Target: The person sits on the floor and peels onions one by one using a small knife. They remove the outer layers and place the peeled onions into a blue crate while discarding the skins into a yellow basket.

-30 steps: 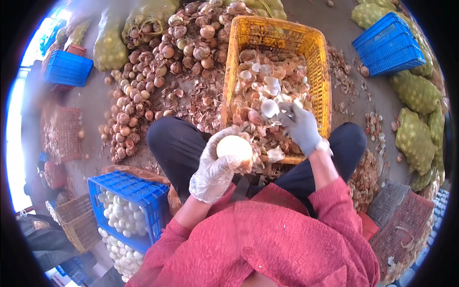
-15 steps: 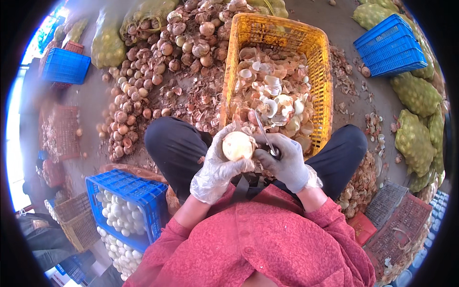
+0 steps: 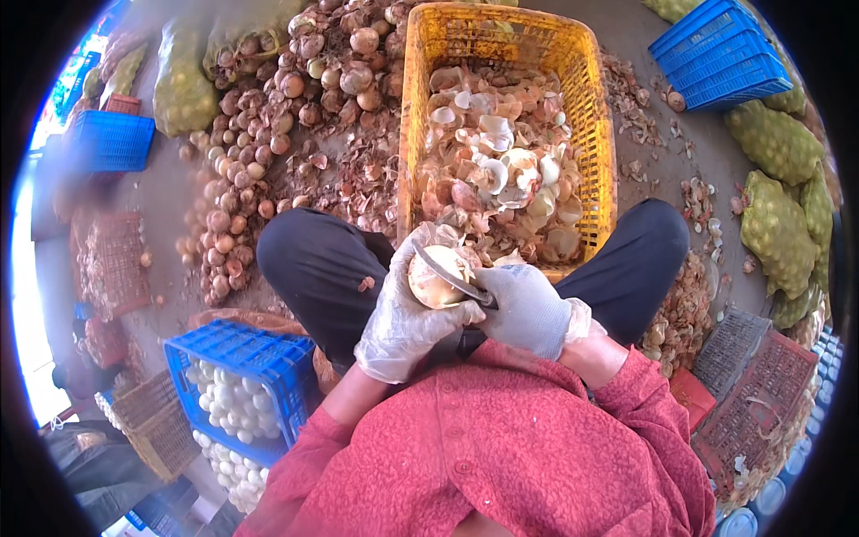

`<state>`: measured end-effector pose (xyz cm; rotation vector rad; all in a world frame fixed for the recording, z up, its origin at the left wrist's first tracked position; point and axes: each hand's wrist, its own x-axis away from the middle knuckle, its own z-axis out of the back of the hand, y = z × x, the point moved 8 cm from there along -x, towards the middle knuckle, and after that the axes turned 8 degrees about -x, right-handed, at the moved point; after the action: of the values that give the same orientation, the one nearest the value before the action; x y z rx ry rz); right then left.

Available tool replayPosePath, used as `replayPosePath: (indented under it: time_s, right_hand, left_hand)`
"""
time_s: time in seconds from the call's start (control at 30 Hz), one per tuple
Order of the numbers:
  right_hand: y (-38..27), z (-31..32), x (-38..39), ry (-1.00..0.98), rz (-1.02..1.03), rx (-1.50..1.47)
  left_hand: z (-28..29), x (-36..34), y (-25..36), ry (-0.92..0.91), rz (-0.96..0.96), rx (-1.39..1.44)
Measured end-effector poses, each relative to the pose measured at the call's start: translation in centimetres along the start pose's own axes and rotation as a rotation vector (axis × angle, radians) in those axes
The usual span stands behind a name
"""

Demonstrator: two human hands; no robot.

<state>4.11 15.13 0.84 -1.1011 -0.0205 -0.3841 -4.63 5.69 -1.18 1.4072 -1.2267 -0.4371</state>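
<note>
I have a pale onion (image 3: 430, 286) with brownish patches sitting in the fingers of the left hand (image 3: 398, 313), just above the person's lap. Those fingers are curled around its left and far sides, with the thumb lying along the near side, so the onion is gripped between them. A knife (image 3: 449, 276) lies slantwise across the top of the onion, its blade pointing toward the left fingertips and its dark end at the right fingers. The right hand (image 3: 530, 309) is closed around that end; from here I can't tell how each finger bends, since the back of the glove hides them.

Just beyond both sets of fingers I see a yellow crate (image 3: 598, 192), with a heap of onion skins (image 3: 501, 170) inside. Ahead and to the left of the left fingers, unpeeled onions (image 3: 237, 174) spread over the floor. Nearer the body, also left of those fingers, a blue crate (image 3: 234, 335) holds white onions (image 3: 234, 398). Well apart from the right fingers, ahead and to the right, I make out stacked blue crates (image 3: 720, 55) and green mesh sacks (image 3: 771, 233).
</note>
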Motion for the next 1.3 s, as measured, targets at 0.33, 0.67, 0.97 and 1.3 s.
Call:
replayPosePath:
  time_s: [0.33, 0.67, 0.97, 1.3]
  right_hand:
    - [0.9, -1.7, 1.4, 0.081, 0.103, -0.135]
    - [6.1, -1.2, 0.8, 0.180, -0.040, -0.210]
    - [1.7, -1.5, -0.2, 0.105, -0.172, -1.069]
    - [-0.1, -1.8, 1.7, -0.132, -0.152, -0.589]
  left_hand:
    - [0.9, 1.6, -0.7, 0.111, 0.020, 0.256]
    - [1.6, 2.7, 0.6, 0.074, -0.167, 0.230]
    - [0.3, 2.3, 1.7, 0.073, -0.112, 0.005]
    - [2.8, 0.8, -0.3, 0.216, -0.114, -0.033]
